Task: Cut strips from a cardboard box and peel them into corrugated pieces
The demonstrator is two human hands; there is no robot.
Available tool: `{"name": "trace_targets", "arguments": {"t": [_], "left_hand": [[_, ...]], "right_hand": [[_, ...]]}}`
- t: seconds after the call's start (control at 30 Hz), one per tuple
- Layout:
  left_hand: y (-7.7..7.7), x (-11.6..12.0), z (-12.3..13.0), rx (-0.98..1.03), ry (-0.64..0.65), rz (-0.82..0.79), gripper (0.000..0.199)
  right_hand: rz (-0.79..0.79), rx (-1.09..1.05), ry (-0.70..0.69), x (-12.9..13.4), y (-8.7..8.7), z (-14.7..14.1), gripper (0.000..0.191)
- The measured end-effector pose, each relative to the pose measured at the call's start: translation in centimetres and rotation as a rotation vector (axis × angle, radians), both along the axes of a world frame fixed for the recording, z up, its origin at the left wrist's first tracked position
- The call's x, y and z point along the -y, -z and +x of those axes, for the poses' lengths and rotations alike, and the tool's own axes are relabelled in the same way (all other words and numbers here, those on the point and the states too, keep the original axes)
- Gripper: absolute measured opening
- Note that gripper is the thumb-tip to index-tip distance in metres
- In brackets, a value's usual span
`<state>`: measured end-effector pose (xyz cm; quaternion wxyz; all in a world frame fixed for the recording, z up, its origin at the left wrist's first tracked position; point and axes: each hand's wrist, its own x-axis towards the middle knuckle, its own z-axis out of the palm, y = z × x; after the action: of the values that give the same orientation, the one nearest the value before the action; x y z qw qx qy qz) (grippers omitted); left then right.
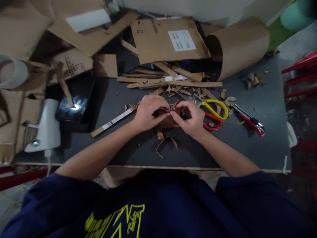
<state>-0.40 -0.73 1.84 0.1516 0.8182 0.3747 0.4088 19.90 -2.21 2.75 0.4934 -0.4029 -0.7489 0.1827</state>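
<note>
Over the middle of the dark table, my left hand (150, 113) and my right hand (191, 119) meet with thumbs and fingertips pinched on a small piece of brown cardboard (172, 108). Its exact shape is partly hidden by my fingers. Just below lies another bit of brown cardboard (169, 123). Beside my right hand are scissors (215, 112) with one yellow and one red handle. A long cardboard strip with a white label (111, 123) reaches out from under my left hand. A thin curled strip (163, 145) rests nearer the table's front edge.
Cardboard strips (170, 82) and scraps pile up behind my hands, below a labelled cardboard sheet (168, 41). A rolled cardboard tube (244, 46) lies at back right, a utility knife (250, 120) at right. On the left are a glue gun (48, 127), a black box (76, 96) and a tape roll (12, 72).
</note>
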Motion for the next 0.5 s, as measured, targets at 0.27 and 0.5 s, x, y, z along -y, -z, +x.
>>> {"name": "trace_targets", "arguments": {"t": [0.27, 0.5], "left_hand": [[0.4, 0.4, 0.0, -0.128, -0.050, 0.179, 0.014], [1.1, 0.5, -0.1, -0.148, -0.086, 0.113, 0.035]], "right_hand": [[0.063, -0.045, -0.116, -0.5, 0.5, 0.1, 0.012], [0.202, 0.073, -0.088, -0.3, 0.3, 0.0, 0.013]]}}
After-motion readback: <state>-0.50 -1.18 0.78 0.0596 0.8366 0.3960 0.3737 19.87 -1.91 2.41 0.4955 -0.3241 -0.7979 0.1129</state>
